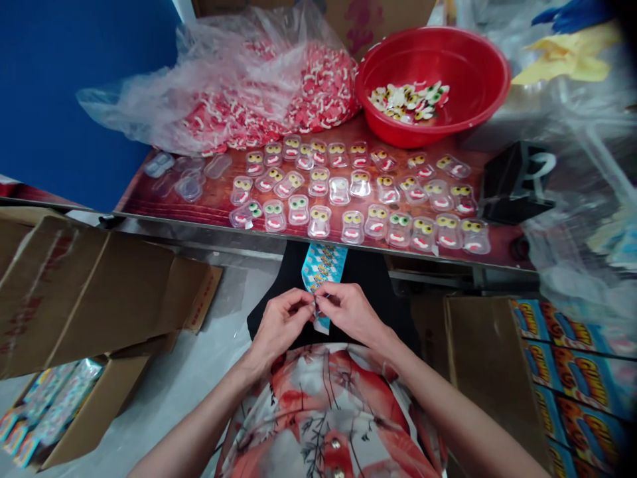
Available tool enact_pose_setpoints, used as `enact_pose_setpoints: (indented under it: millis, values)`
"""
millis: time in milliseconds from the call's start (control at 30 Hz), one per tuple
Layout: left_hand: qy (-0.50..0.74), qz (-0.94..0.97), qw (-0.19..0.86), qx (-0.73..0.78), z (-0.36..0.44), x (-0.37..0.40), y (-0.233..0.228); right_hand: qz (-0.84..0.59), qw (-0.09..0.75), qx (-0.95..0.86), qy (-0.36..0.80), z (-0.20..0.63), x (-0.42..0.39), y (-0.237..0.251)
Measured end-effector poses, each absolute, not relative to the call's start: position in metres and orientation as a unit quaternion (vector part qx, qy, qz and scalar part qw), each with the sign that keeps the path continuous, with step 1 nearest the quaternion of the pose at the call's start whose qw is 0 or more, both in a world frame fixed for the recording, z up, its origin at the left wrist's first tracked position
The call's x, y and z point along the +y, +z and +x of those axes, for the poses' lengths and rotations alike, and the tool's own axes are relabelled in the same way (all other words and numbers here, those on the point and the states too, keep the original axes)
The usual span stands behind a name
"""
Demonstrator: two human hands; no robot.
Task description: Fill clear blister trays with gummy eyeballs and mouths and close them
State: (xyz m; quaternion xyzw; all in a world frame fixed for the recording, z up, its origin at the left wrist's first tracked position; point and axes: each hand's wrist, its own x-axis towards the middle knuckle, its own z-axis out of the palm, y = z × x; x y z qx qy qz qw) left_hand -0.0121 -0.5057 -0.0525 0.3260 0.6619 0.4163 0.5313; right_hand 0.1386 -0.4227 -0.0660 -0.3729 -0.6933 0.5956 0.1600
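Observation:
My left hand (288, 315) and my right hand (348, 308) meet over my lap, thumbs and forefingers pinched together. Between them is a blue printed strip of stickers (326, 262), which runs up across my dark trousers toward the table edge. Its lower end pokes out below my fingertips. Whatever small piece lies right at the fingertips is hidden. Just beyond my hands, rows of small clear plastic trays (319, 221) lie on the table (199, 209). Most hold a pair of candy eyes and red-and-white candy lips.
A clear bag of red-and-white candies (318, 86) sits behind the trays, beside a red basin (478, 99) holding candy eyes. At the right stands a black holder (512, 179). Cardboard boxes (54, 285) flank me; printed candy cartons (582, 378) fill the right one.

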Motion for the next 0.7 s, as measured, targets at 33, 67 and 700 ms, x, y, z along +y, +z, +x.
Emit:
enact_pose_setpoints:
  millis: [33, 67, 700]
  values:
    - [0.415, 0.327, 0.535, 0.659, -0.013, -0.504, -0.053, -0.377, 0.160, -0.686, 0.601, 0.139, -0.422, -0.067]
    - [0.416, 0.321, 0.541, 0.657, -0.013, -0.503, -0.054, -0.378, 0.165, -0.675, 0.612, 0.139, -0.423, -0.069]
    - [0.410, 0.320, 0.565, 0.640, -0.017, -0.492, -0.056, -0.370, 0.154, -0.619, 0.676, 0.137, -0.417, -0.074]
